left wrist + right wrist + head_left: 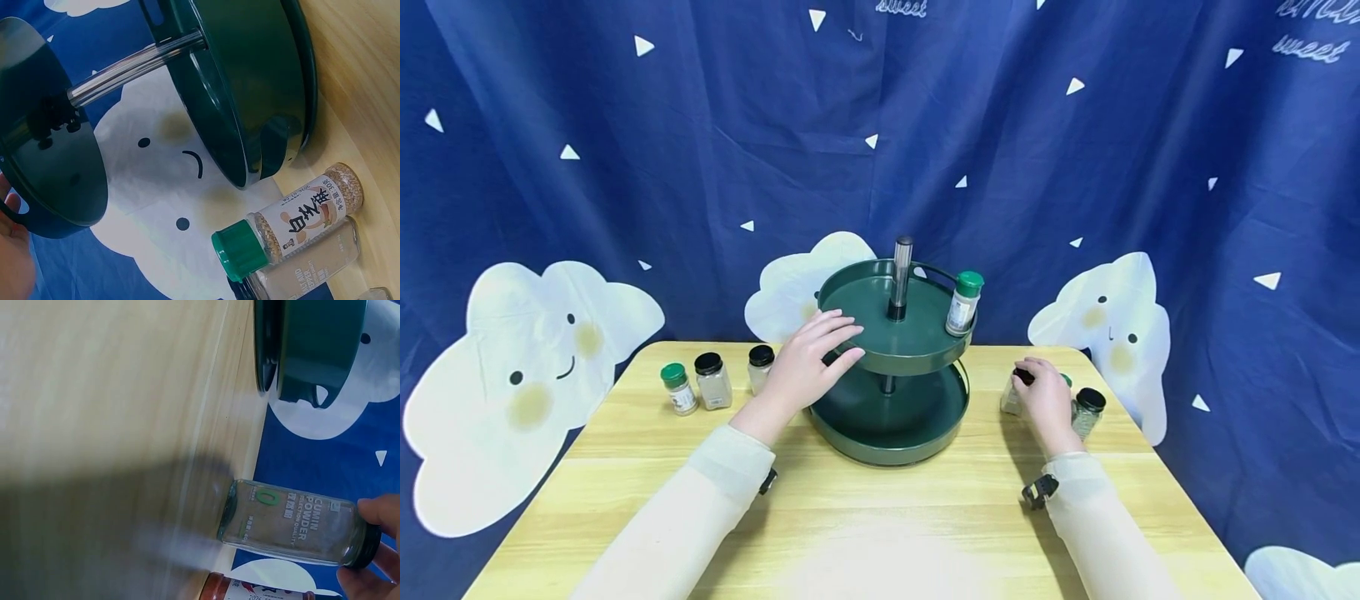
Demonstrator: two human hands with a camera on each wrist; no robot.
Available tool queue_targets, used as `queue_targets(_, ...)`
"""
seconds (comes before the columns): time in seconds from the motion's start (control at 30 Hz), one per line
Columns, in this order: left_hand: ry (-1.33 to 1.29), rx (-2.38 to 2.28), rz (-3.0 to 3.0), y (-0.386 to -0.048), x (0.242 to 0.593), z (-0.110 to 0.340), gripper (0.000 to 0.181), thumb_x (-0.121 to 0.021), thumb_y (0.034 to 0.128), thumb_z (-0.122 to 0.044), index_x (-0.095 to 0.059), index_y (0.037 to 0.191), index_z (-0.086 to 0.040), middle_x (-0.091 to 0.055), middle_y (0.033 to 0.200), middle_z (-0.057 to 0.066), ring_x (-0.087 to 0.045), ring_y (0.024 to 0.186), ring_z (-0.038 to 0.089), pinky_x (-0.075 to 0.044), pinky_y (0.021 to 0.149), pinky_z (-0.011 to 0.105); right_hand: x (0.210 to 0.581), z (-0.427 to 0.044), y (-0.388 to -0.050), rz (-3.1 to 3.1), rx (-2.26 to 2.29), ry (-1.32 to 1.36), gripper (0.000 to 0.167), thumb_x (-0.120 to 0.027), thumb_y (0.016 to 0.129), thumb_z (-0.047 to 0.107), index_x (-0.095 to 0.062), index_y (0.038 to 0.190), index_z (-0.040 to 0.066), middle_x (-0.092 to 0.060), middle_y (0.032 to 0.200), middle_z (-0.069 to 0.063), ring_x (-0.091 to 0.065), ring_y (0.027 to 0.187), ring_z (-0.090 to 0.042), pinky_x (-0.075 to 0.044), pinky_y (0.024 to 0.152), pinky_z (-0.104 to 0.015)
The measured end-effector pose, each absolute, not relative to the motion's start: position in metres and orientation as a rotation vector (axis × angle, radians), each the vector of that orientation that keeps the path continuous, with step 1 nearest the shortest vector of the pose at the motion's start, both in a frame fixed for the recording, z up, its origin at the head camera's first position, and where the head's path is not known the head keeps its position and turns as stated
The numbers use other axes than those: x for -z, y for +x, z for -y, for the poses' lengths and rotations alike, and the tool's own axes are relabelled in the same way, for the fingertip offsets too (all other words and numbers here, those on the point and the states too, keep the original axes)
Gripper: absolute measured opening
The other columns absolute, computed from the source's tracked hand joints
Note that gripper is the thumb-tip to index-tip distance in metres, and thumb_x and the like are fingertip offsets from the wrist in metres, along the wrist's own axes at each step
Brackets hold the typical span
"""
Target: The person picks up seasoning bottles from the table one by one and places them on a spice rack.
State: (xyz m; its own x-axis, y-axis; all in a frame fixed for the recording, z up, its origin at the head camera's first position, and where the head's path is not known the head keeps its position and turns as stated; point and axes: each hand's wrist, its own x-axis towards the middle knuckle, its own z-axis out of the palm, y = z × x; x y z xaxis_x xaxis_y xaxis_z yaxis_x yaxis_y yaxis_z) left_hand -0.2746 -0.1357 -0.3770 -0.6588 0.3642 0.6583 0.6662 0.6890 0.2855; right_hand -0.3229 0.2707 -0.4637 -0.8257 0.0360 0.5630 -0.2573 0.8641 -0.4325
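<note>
My right hand (pixel 1047 400) pinches the black lid of a clear glass cumin powder jar (pixel 294 519). In the right wrist view the jar stands upright with its base at the tabletop; whether it touches the wood is hard to tell. My left hand (pixel 808 362) is at the left rim of the upper tray of a dark green two-tier turntable rack (pixel 898 364), fingers extended. The left wrist view shows its fingertips beside the tray's handle slot. On that upper tray, at the right, stands a green-lidded spice jar (pixel 962 310).
Left of the rack stand a green-lidded white sesame jar (pixel 306 215) and two black-lidded jars, one square clear jar (pixel 715 385) and another (pixel 760 367) partly behind my left hand. Beyond my right hand are a black-lidded jar (pixel 1087 412) and a partly hidden green lid (pixel 1066 380).
</note>
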Motion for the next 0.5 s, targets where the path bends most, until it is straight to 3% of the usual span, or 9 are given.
queue_targets(0.5,-0.775,0.706,2.355,-0.2733,0.3761,0.1362,0.043,-0.063,0.0978,-0.041,-0.066,0.133,-0.017,-0.06,0.14,0.004,-0.042,0.141,0.024,-0.028,0.12,0.045,0.4599,-0.2684,-0.3197,2.46,-0.646,0.177,0.021,-0.074,0.085,0.005,-0.077,0.105,-0.002,-0.07,0.114,-0.022,-0.067,0.102,-0.042,-0.053,0.089,-0.056)
